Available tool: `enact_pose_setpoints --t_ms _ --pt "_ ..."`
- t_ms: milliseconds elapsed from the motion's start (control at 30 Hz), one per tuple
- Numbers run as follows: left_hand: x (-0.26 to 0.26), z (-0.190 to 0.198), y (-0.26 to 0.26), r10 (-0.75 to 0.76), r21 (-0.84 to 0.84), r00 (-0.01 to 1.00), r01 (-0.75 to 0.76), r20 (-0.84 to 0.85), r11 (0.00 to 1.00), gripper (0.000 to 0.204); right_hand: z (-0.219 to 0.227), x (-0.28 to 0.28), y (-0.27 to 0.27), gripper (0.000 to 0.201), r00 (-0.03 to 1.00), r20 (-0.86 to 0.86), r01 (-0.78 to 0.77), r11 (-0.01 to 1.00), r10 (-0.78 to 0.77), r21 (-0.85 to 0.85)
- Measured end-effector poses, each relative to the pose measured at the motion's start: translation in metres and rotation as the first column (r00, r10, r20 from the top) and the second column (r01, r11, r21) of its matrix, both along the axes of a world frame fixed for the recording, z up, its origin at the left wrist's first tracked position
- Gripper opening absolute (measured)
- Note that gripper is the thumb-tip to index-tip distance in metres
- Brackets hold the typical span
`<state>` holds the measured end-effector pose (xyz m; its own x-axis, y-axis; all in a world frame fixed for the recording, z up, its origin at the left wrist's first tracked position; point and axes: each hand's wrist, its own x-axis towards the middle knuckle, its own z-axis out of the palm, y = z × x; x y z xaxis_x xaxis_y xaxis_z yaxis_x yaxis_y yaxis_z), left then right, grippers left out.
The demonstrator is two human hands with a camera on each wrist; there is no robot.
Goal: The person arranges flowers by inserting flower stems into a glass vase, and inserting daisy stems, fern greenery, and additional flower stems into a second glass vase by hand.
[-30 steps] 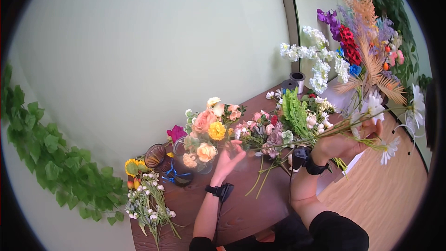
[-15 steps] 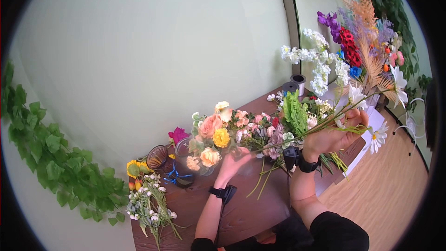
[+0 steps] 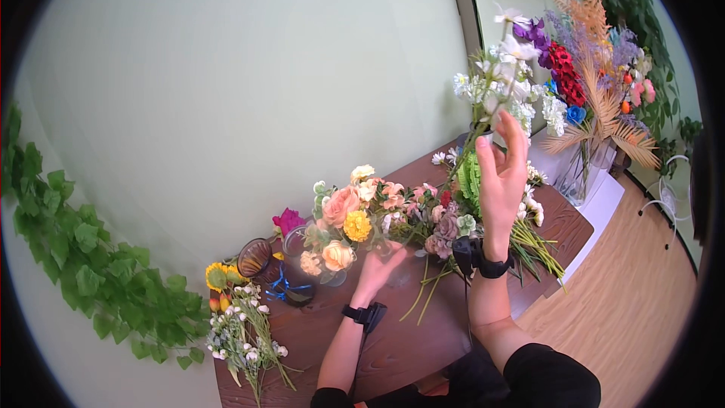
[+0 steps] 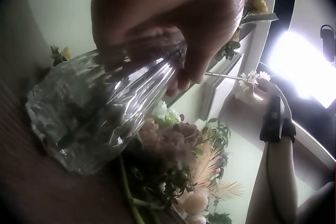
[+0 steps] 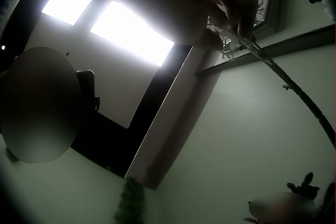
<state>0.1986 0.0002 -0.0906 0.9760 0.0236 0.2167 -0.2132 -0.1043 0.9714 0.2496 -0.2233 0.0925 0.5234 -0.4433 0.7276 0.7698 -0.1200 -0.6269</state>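
Observation:
My left hand (image 3: 377, 272) grips a clear ribbed glass vase (image 4: 89, 113) round its upper part; in the left wrist view the vase leans over the brown tabletop. Peach roses (image 3: 337, 251) and a yellow flower (image 3: 357, 225) cluster right by that hand. Raised at the right, my right hand (image 3: 504, 189) holds a long green stem (image 5: 291, 90) between thumb and fingers. White daisy-like blooms (image 3: 517, 49) top this stem, blurred and pointing up. Its lower part slants down toward the left hand, with the end hidden behind flowers.
On the table (image 3: 325, 347) lie mixed flowers with a green fern (image 3: 469, 177) and white-flowered sprigs (image 3: 245, 325). A brown glass (image 3: 257, 257) stands left, near sunflowers (image 3: 220, 275). A tall arrangement in a glass vase (image 3: 580, 174) stands at the right.
My right hand has swung up and inward, bringing the white-flowered stem from leaning far right to nearly upright. The left hand and peach roses shifted slightly right, then stayed about in place.

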Motion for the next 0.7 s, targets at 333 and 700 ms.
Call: enact_pose_setpoints --t_ms 333,700 --pt "-0.001 0.002 -0.001 -0.037 -0.017 0.999 0.037 -0.001 0.999 0.015 -0.014 0.009 0.005 0.032 0.884 -0.362 -0.39 0.894 0.296 -0.222" --pt "-0.001 0.001 -0.001 -0.074 -0.072 0.997 0.073 -0.011 0.995 0.013 -0.014 0.003 0.001 0.038 0.729 -0.671 -0.569 0.667 0.138 -0.481"
